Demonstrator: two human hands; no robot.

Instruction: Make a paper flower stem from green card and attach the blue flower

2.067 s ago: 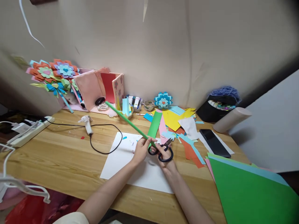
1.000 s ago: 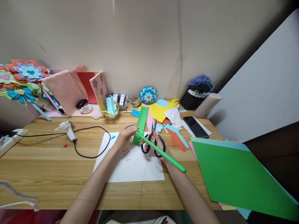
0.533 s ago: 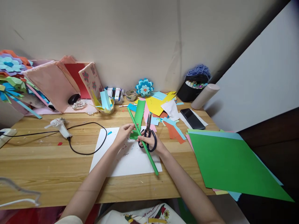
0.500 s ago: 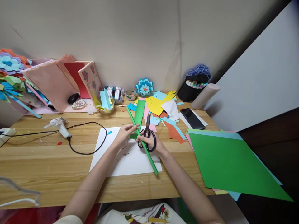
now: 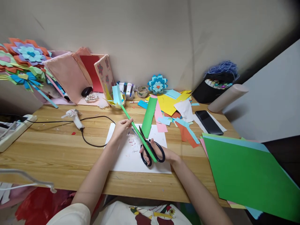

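Nearest: printed white top [image 5: 152, 215], red plastic-looking item [image 5: 35, 207] below the worktop [image 5: 131, 184] at left. On near right, stack of coloured sheets [image 5: 248, 172], green on top, overhanging the edge. Centre, white sheet [image 5: 133, 164] lying flat, small marks and bits on it. Above it, right hand [image 5: 154, 153] grasping black-handled scissors [image 5: 163, 153], blades pointing up-left; near end of thin green stick [image 5: 138, 133] crosses over the scissors, can't tell if this hand grips it too. Left hand [image 5: 122, 128] pinching the same stick between thumb and fingers, toward its far end; stick slants from lower right to upper left. Green strip [image 5: 149, 118] just past the scissors, partly over the white sheet. Glue gun [image 5: 76, 118] at left, cable looping to the sheet; power strip [image 5: 17, 136] farther left. Phone [image 5: 209, 122] at right on white paper. Paper scraps [image 5: 167, 104] mid-right, overlapping, several colours. Back row along the wall: paper flowers [image 5: 30, 53], pink box [image 5: 70, 75], small bowl with paper pieces [image 5: 117, 97], markers [image 5: 127, 89], tape roll [image 5: 142, 92], blue paper flower [image 5: 157, 83], black holder [image 5: 200, 90] with pens, pale cylinder [image 5: 227, 98] tilted beside it.
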